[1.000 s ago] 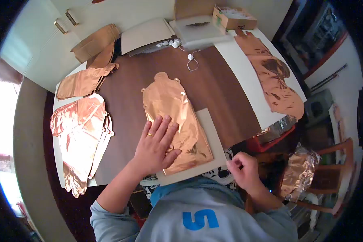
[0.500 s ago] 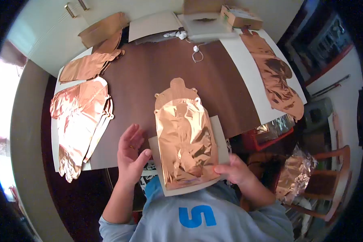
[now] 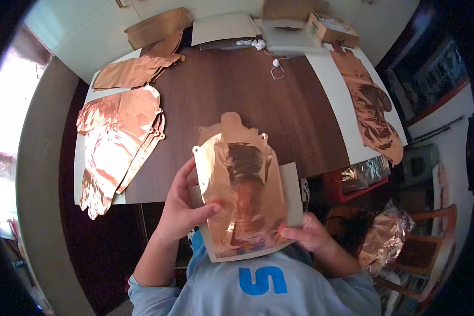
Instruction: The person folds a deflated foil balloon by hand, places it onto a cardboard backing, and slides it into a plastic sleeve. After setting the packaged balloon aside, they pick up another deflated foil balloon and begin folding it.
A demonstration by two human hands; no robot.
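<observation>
In front of my chest is a flat stack of rose-gold foil balloons, with rounded tops and small tabs at the edges. Beneath it lies a pale cardboard sheet, showing past the right and bottom edges. My left hand grips the left side, its thumb pressed on the foil and its fingers behind. At the lower right corner, my right hand pinches foil and cardboard together, thumb on top. The top balloon bows, with a dark reflection down its middle.
More flat foil balloons fan out on the table's left, below a smaller pile. Others lie on the right. A box and white string are farther back. Crumpled foil rests on a wooden chair, near a red bin.
My left hand has closed from an open pose beside the stack onto its left edge. The top foil has gone from wrinkled to bowed. The camera view has shifted slightly.
</observation>
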